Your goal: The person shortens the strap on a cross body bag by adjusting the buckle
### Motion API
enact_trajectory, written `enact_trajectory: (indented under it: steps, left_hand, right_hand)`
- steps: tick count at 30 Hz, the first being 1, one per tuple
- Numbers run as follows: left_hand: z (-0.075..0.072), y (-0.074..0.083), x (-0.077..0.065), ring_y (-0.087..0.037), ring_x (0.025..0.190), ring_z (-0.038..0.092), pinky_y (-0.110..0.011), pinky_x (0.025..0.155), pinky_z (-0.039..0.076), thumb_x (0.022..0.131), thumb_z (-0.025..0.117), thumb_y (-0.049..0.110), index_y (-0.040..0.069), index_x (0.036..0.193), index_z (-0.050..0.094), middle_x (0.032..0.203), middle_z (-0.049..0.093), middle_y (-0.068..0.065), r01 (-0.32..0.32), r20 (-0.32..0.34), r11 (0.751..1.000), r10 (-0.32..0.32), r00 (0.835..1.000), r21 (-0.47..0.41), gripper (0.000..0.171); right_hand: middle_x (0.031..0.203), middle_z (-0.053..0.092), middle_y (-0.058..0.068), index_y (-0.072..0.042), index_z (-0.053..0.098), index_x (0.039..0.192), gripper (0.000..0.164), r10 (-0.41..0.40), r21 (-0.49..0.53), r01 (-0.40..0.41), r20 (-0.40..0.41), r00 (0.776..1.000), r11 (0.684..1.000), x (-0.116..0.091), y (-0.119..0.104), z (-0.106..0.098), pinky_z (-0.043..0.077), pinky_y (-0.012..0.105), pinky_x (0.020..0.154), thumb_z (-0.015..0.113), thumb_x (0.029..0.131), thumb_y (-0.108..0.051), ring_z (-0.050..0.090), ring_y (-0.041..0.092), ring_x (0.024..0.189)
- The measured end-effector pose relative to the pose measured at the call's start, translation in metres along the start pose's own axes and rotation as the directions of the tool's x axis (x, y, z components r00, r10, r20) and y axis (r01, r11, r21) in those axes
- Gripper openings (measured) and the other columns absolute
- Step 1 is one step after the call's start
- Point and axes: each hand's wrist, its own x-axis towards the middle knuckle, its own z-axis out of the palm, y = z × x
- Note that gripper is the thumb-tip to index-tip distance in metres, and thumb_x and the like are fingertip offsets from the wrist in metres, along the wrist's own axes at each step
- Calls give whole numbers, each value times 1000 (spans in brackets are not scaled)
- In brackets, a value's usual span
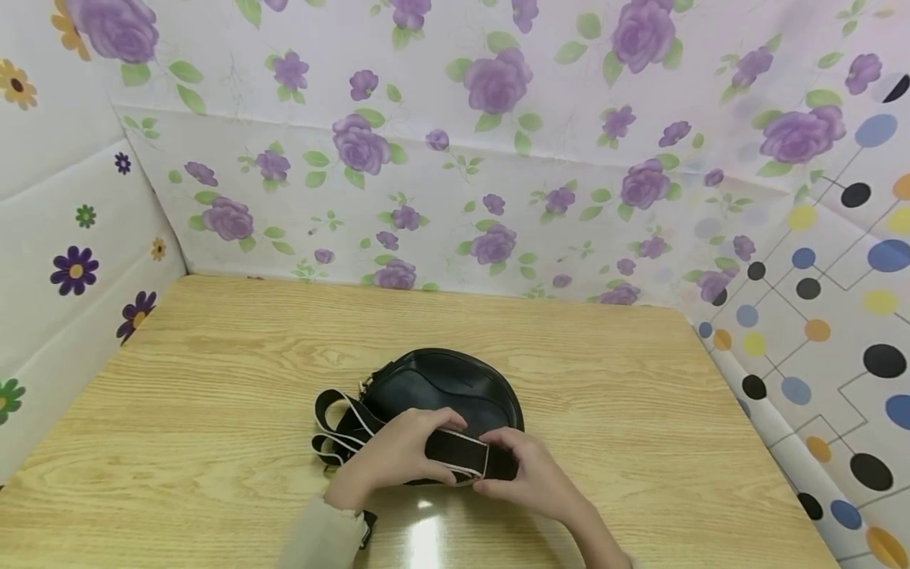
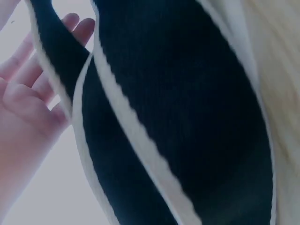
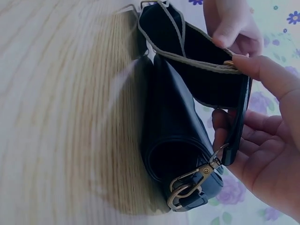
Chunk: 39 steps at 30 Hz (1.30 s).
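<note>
Currently, head view: left hand [image 1: 396,449] and right hand [image 1: 532,474], half-open, curl round the folded strap [image 1: 457,451] over the bag's [image 1: 455,386] near side. Left wrist view: strap loops partly cover left fingers. Right wrist view: right thumb grips strap above bag; preferably keep edges aligned.

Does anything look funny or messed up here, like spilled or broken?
Nothing looks broken. The black fabric strap with white edges is a bit messy: uneven loops poke out past the left side of the rounded, shiny black bag. The bright white patch on the light wood-grain table is probably just reflected light, not a spill.
</note>
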Motion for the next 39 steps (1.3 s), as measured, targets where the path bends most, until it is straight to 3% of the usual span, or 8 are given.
enact_trajectory:
  steps: [8, 11, 17, 21, 23, 27, 33, 39]
  left_hand:
    - [-4, -5, -3, -10, 90, 49, -31, 80, 41, 64, 77, 17, 12, 94, 61, 95, 56, 6, -101, -198, 984, 129, 972, 150, 35]
    - [-2, -6, -2, -9, 82, 45, -29, 74, 41, 57, 82, 20, 15, 82, 56, 88, 50, 8, -124, -313, 961, 200, 929, 245, 36]
    - [2, -4, -2, -3, 59, 38, -17, 51, 35, 53, 84, 20, 16, 65, 44, 69, 42, 9, -94, -515, 924, 288, 808, 370, 41]
    - [6, 0, -4, 3, 44, 29, -12, 41, 26, 59, 78, 20, 19, 51, 42, 51, 38, 14, -57, -549, 899, 315, 774, 434, 37]
    - [8, 2, -5, 3, 41, 25, -13, 38, 23, 63, 75, 21, 21, 45, 40, 46, 35, 14, -20, -531, 875, 311, 788, 483, 40]
    - [13, 5, -5, -1, 41, 27, -18, 37, 27, 74, 68, 22, 22, 44, 38, 44, 31, 13, 37, -456, 854, 240, 857, 520, 43]
    - [15, 9, -7, -2, 50, 42, -22, 46, 38, 82, 63, 23, 19, 64, 60, 53, 45, 13, 59, -312, 944, 48, 949, 326, 19]
    - [15, 7, -8, -1, 58, 49, -20, 53, 42, 82, 64, 25, 17, 73, 64, 68, 57, 12, 117, -220, 987, -90, 971, 111, 12]
  right_hand:
    - [90, 60, -4, -9, 61, 99, 35, 27, 23, -26, -27, 999, 999, 3, 3, 0, 47, 28, 64, 74, 72, -27, 55, 15, 76]
    - [89, 60, -3, -7, 61, 98, 34, 55, 20, -54, -25, 998, 998, 4, 2, 0, 47, 28, 65, 73, 73, -27, 55, 15, 76]
    - [88, 60, 1, -1, 61, 97, 28, 119, 31, -118, -26, 993, 992, 7, -14, -4, 47, 30, 67, 70, 75, -17, 54, 18, 76]
    - [85, 60, 3, 1, 61, 93, 23, 145, 46, -144, -29, 989, 989, 8, -34, -9, 46, 30, 65, 67, 76, -12, 52, 17, 73]
    - [83, 60, 3, 1, 60, 93, 21, 165, 46, -164, -26, 986, 985, 9, -39, -11, 46, 28, 63, 66, 76, -11, 51, 14, 70]
    - [84, 60, 4, 2, 59, 93, 21, 186, 66, -184, -23, 982, 981, 10, -42, -12, 47, 29, 66, 66, 76, -10, 53, 14, 73]
    - [94, 61, 6, 2, 58, 100, 30, 193, 110, -189, -26, 981, 976, 12, -28, -8, 46, 40, 80, 68, 76, -13, 57, 22, 90]
    - [98, 61, 2, -2, 58, 109, 39, 157, 116, -155, -4, 988, 981, 11, -2, 1, 46, 34, 78, 69, 77, -22, 57, 15, 90]
